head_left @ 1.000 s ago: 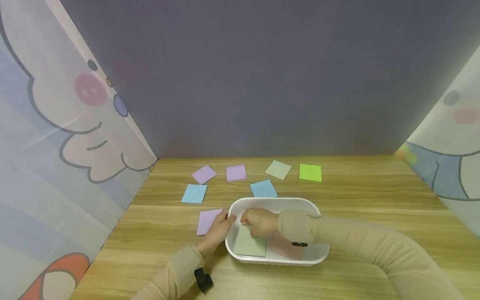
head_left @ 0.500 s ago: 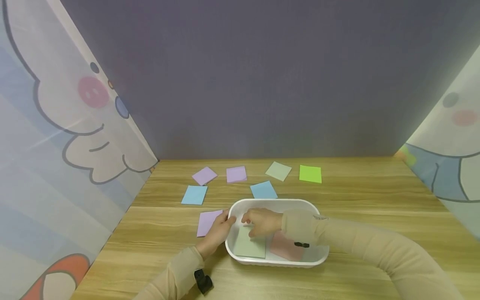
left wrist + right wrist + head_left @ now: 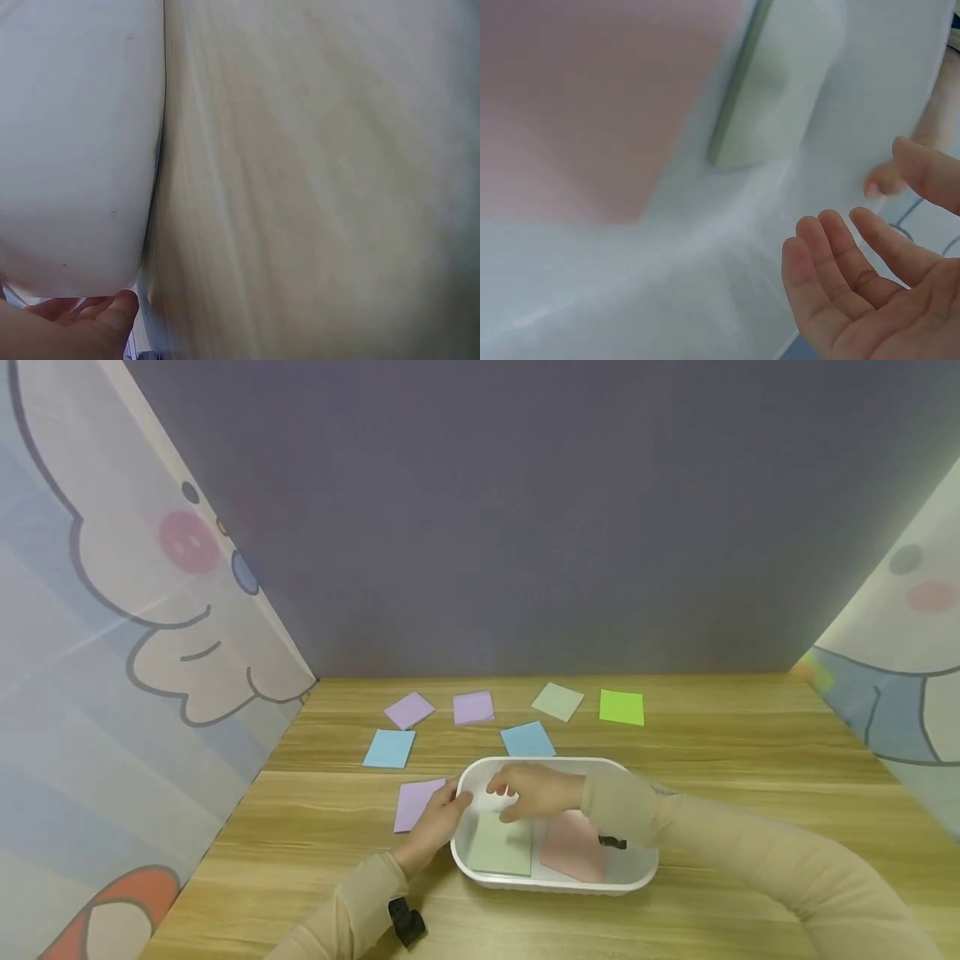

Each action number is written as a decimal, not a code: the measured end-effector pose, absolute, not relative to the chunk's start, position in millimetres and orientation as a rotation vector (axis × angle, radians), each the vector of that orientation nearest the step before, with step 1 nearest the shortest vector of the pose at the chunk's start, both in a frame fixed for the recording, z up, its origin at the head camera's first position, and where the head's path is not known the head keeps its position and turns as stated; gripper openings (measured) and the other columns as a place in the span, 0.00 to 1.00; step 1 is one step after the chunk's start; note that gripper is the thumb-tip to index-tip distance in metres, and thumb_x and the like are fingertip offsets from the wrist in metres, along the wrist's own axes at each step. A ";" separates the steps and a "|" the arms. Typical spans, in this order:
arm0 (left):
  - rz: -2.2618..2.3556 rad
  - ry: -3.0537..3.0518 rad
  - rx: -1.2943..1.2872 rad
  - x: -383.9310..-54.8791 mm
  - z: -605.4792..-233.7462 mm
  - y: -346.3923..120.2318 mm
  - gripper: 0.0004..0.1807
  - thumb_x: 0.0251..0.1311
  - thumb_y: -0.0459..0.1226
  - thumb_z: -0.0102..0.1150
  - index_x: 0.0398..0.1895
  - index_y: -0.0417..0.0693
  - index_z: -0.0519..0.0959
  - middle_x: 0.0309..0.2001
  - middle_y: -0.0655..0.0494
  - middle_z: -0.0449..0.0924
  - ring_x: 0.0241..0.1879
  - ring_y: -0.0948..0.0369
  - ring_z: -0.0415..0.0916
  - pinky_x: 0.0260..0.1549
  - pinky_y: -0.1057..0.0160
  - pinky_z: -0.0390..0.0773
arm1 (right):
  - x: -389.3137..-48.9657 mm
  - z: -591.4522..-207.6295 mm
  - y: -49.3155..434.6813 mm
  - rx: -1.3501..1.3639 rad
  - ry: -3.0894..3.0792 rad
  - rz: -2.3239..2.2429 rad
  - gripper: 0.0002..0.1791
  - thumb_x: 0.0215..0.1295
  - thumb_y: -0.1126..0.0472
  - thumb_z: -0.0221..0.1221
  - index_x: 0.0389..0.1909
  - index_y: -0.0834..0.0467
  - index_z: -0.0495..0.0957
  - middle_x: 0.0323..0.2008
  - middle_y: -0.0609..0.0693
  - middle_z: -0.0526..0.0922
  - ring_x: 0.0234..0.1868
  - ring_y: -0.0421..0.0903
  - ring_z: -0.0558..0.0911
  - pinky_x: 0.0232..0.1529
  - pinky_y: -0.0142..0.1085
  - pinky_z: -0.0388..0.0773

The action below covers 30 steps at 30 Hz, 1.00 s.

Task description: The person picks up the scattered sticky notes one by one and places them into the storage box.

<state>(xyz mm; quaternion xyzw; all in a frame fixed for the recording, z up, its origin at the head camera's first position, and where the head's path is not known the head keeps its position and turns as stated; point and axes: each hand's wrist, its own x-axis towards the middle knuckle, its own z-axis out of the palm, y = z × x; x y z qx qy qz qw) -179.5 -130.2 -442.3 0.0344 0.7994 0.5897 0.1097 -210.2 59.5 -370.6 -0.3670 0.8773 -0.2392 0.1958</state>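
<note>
My left hand point(image 3: 435, 828) grips the left rim of a white plastic basin point(image 3: 555, 887), thumb over the edge. Inside the basin a pale green sticky note pad point(image 3: 498, 853) lies at the left, with a pink sticky note pad point(image 3: 576, 856) to its right. Over the pale green pad hovers my right hand point(image 3: 542, 790), its fingers loosely bent and holding nothing. The right wrist view shows that palm point(image 3: 900, 300) with a gap between thumb and fingers, apart from both pads. In the left wrist view, fingers point(image 3: 97, 319) press against the basin's end.
Behind the basin lie purple pads point(image 3: 472, 708), blue pads point(image 3: 390, 749), a grey-green pad point(image 3: 557, 702) and a bright green pad point(image 3: 622, 707). Another purple pad point(image 3: 415, 804) sits beside the left hand. A dark panel point(image 3: 525, 527) stands at the table's back.
My right hand has risen off the pale green pad and shifted slightly right, its fingers loosening. The left hand and the basin have stayed in place.
</note>
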 end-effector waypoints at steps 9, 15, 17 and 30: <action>1.740 2.336 0.090 -178.7 -441.3 -129.7 0.26 0.69 0.38 0.37 0.67 0.34 0.55 0.58 0.34 0.68 0.53 0.48 0.72 0.46 0.54 0.78 | -213.0 -357.1 76.3 -1.024 2.436 -0.744 0.23 0.57 0.61 0.61 0.53 0.63 0.73 0.50 0.56 0.77 0.49 0.53 0.76 0.49 0.42 0.73; 1.729 2.338 0.084 -179.1 -441.8 -129.9 0.27 0.69 0.38 0.37 0.67 0.34 0.54 0.59 0.34 0.66 0.53 0.46 0.72 0.46 0.54 0.78 | -214.6 -351.8 86.2 -0.983 2.418 -0.818 0.23 0.58 0.61 0.61 0.54 0.63 0.72 0.50 0.58 0.76 0.50 0.53 0.75 0.50 0.43 0.73; 1.726 2.345 0.081 -179.2 -442.0 -129.7 0.27 0.69 0.38 0.37 0.67 0.34 0.55 0.59 0.34 0.66 0.53 0.46 0.72 0.46 0.54 0.78 | -215.6 -350.0 88.8 -0.974 2.410 -0.836 0.23 0.58 0.60 0.60 0.55 0.63 0.71 0.50 0.58 0.76 0.50 0.52 0.75 0.50 0.42 0.73; 1.735 2.348 0.069 -179.7 -443.3 -129.5 0.27 0.69 0.38 0.37 0.67 0.34 0.55 0.59 0.33 0.66 0.53 0.45 0.72 0.45 0.54 0.79 | -223.0 -345.9 105.4 -1.042 2.400 -0.930 0.22 0.60 0.60 0.59 0.54 0.65 0.72 0.45 0.59 0.77 0.44 0.48 0.76 0.42 0.32 0.75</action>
